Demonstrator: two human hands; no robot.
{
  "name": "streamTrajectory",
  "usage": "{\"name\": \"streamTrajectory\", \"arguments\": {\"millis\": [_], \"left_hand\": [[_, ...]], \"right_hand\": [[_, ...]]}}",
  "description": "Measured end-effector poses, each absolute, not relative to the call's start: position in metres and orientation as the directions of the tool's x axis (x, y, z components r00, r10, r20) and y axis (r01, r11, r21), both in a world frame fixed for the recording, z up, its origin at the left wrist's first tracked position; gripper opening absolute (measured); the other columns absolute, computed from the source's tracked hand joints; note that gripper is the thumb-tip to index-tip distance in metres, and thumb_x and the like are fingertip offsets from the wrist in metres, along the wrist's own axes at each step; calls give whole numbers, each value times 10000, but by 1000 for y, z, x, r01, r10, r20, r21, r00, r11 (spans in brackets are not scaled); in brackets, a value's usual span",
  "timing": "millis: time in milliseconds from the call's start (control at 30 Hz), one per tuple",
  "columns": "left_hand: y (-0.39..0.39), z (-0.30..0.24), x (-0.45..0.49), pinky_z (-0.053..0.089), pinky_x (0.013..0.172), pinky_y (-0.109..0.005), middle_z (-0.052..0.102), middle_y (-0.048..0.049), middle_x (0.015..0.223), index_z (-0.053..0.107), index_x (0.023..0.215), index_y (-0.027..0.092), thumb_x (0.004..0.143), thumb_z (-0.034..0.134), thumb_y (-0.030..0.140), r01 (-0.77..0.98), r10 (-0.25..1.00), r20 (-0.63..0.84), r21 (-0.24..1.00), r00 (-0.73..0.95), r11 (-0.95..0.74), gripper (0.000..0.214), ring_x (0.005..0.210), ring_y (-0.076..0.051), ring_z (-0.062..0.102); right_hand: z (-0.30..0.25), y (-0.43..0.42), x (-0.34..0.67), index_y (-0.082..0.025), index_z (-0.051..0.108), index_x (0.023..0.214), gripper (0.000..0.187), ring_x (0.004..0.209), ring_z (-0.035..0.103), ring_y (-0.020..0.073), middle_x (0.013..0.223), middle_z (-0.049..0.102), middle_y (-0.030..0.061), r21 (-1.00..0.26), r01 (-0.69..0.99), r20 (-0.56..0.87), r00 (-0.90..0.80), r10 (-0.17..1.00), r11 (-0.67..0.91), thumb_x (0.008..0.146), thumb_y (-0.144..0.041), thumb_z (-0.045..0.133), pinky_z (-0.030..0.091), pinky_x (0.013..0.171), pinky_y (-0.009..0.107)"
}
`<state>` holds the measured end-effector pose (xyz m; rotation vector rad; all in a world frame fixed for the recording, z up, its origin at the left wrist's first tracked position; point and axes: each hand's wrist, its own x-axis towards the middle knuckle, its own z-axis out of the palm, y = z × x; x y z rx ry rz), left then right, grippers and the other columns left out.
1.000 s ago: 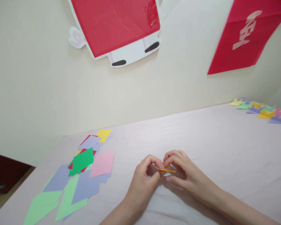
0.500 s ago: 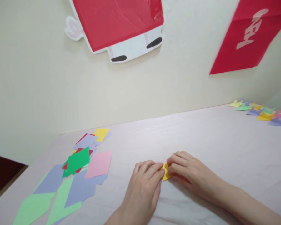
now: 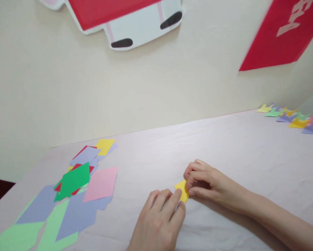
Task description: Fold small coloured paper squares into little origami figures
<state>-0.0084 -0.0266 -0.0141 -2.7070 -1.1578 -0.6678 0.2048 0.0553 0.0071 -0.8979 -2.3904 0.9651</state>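
Observation:
A small yellow piece of paper (image 3: pixel 181 187), which looks folded, lies on the cloth-covered table between my two hands. My left hand (image 3: pixel 160 216) comes in from the bottom with its fingers bent, and its fingertips press on the paper's near left part. At the paper's right edge, my right hand (image 3: pixel 207 179) has thumb and fingers closed in a pinch. The right fingertips cover that edge, so part of the paper is hidden.
Left on the table lie coloured paper sheets: green (image 3: pixel 75 181), pink (image 3: pixel 101 184), purple, light green, red and yellow. A row of small crown-shaped paper pieces (image 3: pixel 298 122) stretches along the far right. Behind the table, the wall carries a red-and-white cutout (image 3: pixel 143 31) and a red sheet (image 3: pixel 268 42).
My left fingers have drawn back toward me, so more of the yellow paper shows. My right fingers have curled into a tighter pinch at its edge. The camera view has tilted down.

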Motion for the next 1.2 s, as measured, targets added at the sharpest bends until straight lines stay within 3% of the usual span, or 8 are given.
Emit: {"name": "streamTrajectory", "arguments": {"millis": [267, 433, 800, 1200], "left_hand": [[-25, -9, -5, 494, 765, -343, 696, -87, 1119, 661, 1012, 156, 955, 373, 129, 713, 677, 428, 99, 599, -694, 295, 900, -216, 599], [-25, -11, -4, 460, 750, -340, 699, -80, 1132, 652, 1090, 140, 953, 392, 121, 710, 635, 478, 32, 607, -703, 295, 882, -217, 602], [-26, -15, -2, 440, 782, -350, 695, -74, 1129, 667, 1068, 146, 952, 400, 115, 726, 629, 484, -20, 609, -688, 293, 923, -218, 581], [-25, -14, -1, 415, 813, -350, 706, -56, 1096, 677, 1050, 135, 955, 399, 142, 730, 633, 495, -5, 595, -683, 294, 928, -227, 576]], "right_hand": [[5, 54, 193, -199, 619, 730, 156, 849, 529, 184, 837, 603, 9, -717, 487, 98, -639, 763, 500, 823, -74, 630, 416, 779, 324], [2, 53, 194, -195, 610, 725, 161, 854, 528, 184, 832, 602, 9, -709, 490, 114, -631, 767, 508, 814, -63, 635, 411, 777, 324], [4, 51, 192, -191, 594, 710, 176, 837, 520, 179, 812, 603, 5, -721, 493, 104, -619, 779, 487, 798, -42, 630, 405, 765, 320], [4, 52, 193, -181, 588, 725, 161, 844, 505, 186, 817, 594, 13, -733, 495, 83, -616, 783, 467, 811, -49, 622, 385, 776, 334]]}}
